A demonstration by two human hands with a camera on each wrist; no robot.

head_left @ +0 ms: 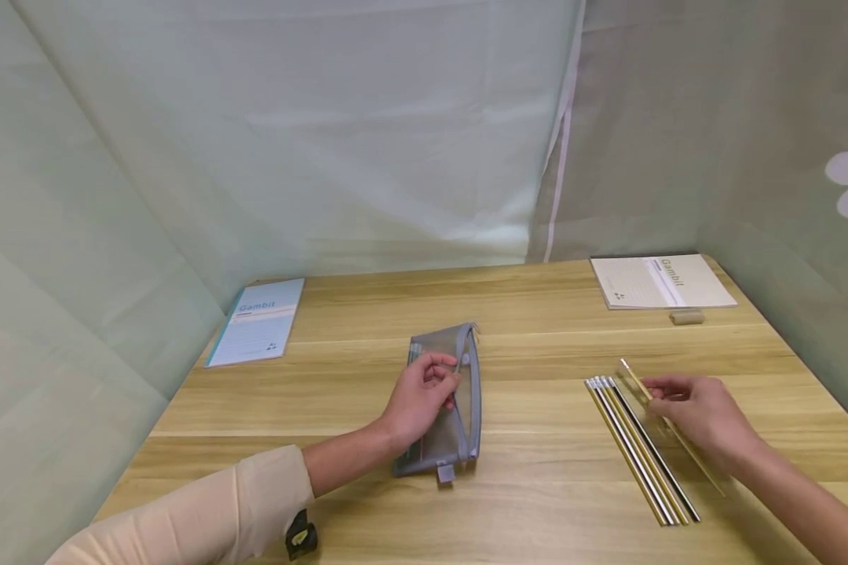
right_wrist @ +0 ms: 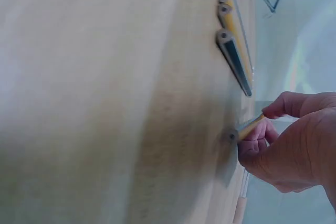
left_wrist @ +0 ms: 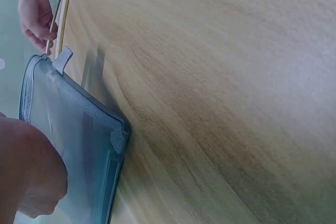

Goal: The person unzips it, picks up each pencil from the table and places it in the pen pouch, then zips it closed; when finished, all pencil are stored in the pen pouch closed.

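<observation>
In the head view, a grey see-through zip pencil case lies mid-table. My left hand pinches the edge of its opening with curled fingers. Inside, something thin and greenish shows faintly through the side. To the right, my right hand holds a yellow pencil between thumb and fingers, slanting just beside a row of several pencils in yellow, black and white. The right wrist view shows the held pencil's end close over the tabletop. In the left wrist view, my left hand covers part of the case.
A blue notebook lies at the back left and a cream notebook at the back right. A small tan block sits before the cream one. Hanging curtains enclose the wooden table.
</observation>
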